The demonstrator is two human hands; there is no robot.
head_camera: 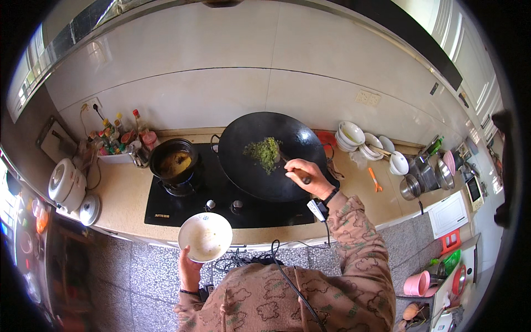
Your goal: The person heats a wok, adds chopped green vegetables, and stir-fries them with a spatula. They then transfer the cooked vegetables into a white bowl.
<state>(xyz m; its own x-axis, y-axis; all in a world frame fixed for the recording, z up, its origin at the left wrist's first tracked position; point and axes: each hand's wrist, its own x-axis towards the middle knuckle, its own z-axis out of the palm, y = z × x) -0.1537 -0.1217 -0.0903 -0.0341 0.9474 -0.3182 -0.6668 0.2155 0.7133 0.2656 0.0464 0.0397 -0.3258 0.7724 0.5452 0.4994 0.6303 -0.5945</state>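
Observation:
My left hand (191,269) grips the rim of a white bowl (203,236) in front of the counter edge. The bowl tilts towards me, with only small bits of food stuck inside. My right hand (305,176) is closed around the wooden handle of a spatula (306,179). The spatula's head meets a heap of chopped green food (265,154) in a large black wok (244,182). That wok stands on the right side of a black glass gas hob (166,213). On the left burner, over a blue flame, a dark pot (154,164) holds yellowish liquid.
Seasoning bottles (110,133) and a white rice cooker (66,184) stand left. Stacked white bowls (348,135), an orange peeler (375,180) and metal basins (410,186) are on the right. A black cable (290,280) runs across my front.

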